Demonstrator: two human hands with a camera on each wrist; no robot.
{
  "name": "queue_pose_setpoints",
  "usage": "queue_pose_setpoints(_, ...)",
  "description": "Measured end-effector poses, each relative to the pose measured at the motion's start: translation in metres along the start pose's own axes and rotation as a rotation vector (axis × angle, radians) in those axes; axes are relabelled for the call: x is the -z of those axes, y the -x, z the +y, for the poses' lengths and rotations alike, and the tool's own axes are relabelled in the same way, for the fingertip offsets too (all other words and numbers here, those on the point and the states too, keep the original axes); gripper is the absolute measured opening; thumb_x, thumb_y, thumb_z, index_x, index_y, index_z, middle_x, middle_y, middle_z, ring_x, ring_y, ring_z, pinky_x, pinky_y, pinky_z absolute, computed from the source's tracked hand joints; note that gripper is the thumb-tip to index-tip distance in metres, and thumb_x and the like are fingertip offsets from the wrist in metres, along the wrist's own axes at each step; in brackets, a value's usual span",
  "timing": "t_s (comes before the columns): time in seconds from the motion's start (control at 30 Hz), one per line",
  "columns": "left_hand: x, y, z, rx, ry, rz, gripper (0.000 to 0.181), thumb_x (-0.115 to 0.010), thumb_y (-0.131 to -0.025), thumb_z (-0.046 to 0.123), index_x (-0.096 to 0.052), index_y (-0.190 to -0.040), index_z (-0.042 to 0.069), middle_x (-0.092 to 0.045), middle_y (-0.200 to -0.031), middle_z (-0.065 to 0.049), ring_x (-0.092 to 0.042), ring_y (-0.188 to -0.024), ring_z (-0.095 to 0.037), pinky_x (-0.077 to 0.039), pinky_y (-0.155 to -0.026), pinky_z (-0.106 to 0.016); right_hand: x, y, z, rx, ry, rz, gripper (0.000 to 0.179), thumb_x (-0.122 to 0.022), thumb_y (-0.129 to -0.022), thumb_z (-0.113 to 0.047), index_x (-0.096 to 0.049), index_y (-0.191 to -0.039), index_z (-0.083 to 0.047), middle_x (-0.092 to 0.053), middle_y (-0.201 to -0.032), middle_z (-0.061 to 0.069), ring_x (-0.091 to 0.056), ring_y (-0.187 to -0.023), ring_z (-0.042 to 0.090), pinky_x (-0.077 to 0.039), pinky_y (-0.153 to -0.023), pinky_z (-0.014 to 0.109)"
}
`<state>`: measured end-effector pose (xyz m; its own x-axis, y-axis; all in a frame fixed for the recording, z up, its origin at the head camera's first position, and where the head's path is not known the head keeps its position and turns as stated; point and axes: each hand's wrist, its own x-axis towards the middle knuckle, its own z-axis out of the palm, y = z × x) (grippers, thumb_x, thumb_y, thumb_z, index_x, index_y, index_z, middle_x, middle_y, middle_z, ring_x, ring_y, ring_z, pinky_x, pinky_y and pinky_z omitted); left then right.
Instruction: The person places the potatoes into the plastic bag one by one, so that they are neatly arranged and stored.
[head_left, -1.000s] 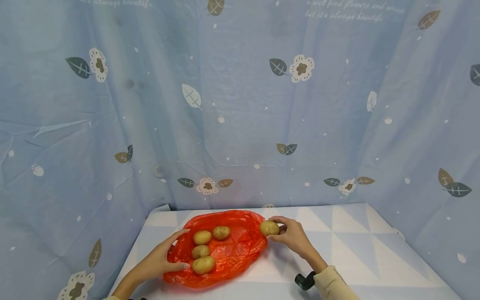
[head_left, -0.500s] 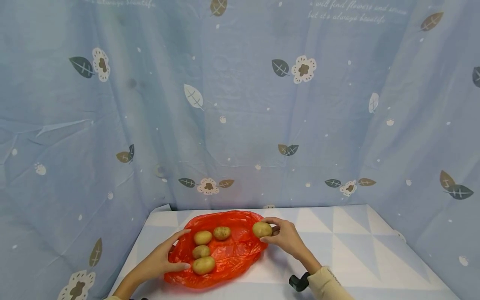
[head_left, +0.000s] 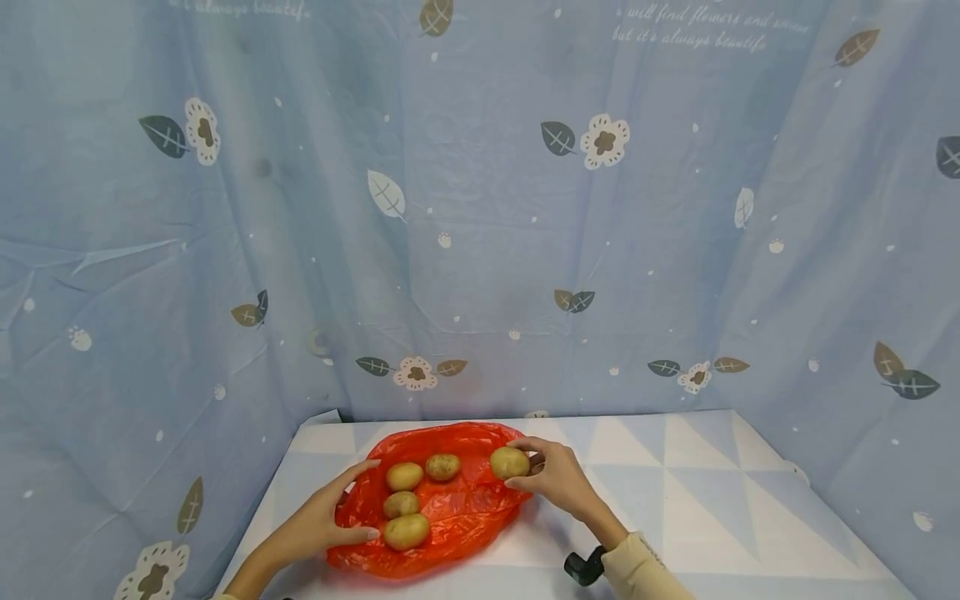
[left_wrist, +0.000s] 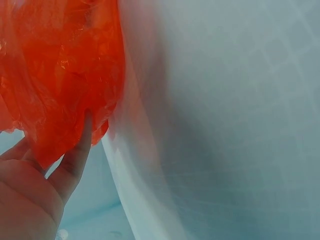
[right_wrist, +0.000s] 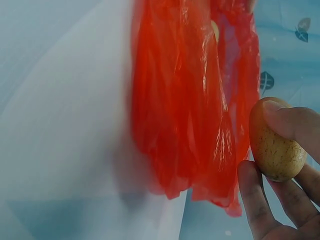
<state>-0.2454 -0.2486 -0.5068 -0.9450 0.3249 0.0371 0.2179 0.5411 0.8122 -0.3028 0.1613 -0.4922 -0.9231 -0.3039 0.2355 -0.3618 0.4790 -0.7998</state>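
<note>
A red plastic bag (head_left: 457, 533) lies spread wide on the table, its mouth facing up. Inside it on the left are several potatoes (head_left: 405, 532). My left hand (head_left: 318, 517) holds the bag's left side, thumb and fingers spread along it; in the left wrist view the red film hangs between the thumb and the other fingers. My right hand (head_left: 558, 477) pinches one more potato (head_left: 509, 463) over the bag's right part. The right wrist view shows this potato (right_wrist: 276, 142) between thumb and fingers, beside the bag's film (right_wrist: 190, 100).
A white and pale blue patterned cloth covers the table (head_left: 712, 500). Blue curtains (head_left: 480, 208) with leaf and flower prints hang behind it and at both sides. A dark object (head_left: 584, 567) sits by the right wrist at the sleeve.
My right hand has moved left with its potato, from the bag's right edge to above the inside of the bag. The left hand and the other potatoes have stayed in place.
</note>
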Motion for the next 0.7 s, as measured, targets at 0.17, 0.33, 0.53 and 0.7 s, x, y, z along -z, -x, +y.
queue_pose_setpoints(0.17, -0.002, 0.0, -0.003, 0.008, -0.007, -0.006, 0.095, -0.089, -0.081, 0.036, -0.036, -0.158, 0.024, -0.038, -0.158, -0.018, -0.048, -0.132, -0.043, -0.053, -0.095, -0.059, -0.007, 0.001, -0.002, 0.006, -0.009, -0.023, 0.051, -0.094, -0.075, -0.028, -0.073, -0.121, -0.022, -0.071, -0.103, 0.001, -0.067, -0.082, 0.016, -0.057, -0.07, 0.028)
queue_pose_setpoints(0.33, -0.002, 0.0, -0.002, 0.031, 0.007, -0.007, 0.095, -0.09, -0.08, 0.035, -0.036, -0.158, 0.026, -0.039, -0.157, -0.019, -0.052, -0.127, -0.039, -0.057, -0.09, -0.054, -0.013, 0.0, -0.006, 0.035, 0.003, -0.033, 0.051, -0.094, -0.075, -0.028, -0.073, -0.121, -0.024, -0.07, -0.105, 0.0, -0.066, -0.08, 0.014, -0.057, -0.07, 0.028)
queue_pose_setpoints(0.53, 0.0, 0.0, 0.001, 0.014, 0.0, -0.001, 0.094, -0.089, -0.081, 0.035, -0.036, -0.158, 0.027, -0.038, -0.158, -0.017, -0.046, -0.134, -0.044, -0.051, -0.096, -0.061, -0.019, -0.004, -0.011, 0.064, 0.012, -0.041, 0.051, -0.095, -0.074, -0.028, -0.073, -0.121, -0.024, -0.071, -0.108, -0.001, -0.068, -0.08, 0.011, -0.058, -0.071, 0.026)
queue_pose_setpoints(0.7, 0.0, 0.0, 0.003, 0.009, -0.005, -0.003, 0.095, -0.089, -0.08, 0.036, -0.036, -0.158, 0.026, -0.037, -0.159, -0.018, -0.044, -0.136, -0.046, -0.049, -0.098, -0.064, -0.027, -0.005, -0.016, 0.062, -0.005, -0.055, 0.051, -0.094, -0.075, -0.024, -0.073, -0.121, -0.023, -0.071, -0.111, -0.001, -0.068, -0.083, 0.012, -0.058, -0.072, 0.026)
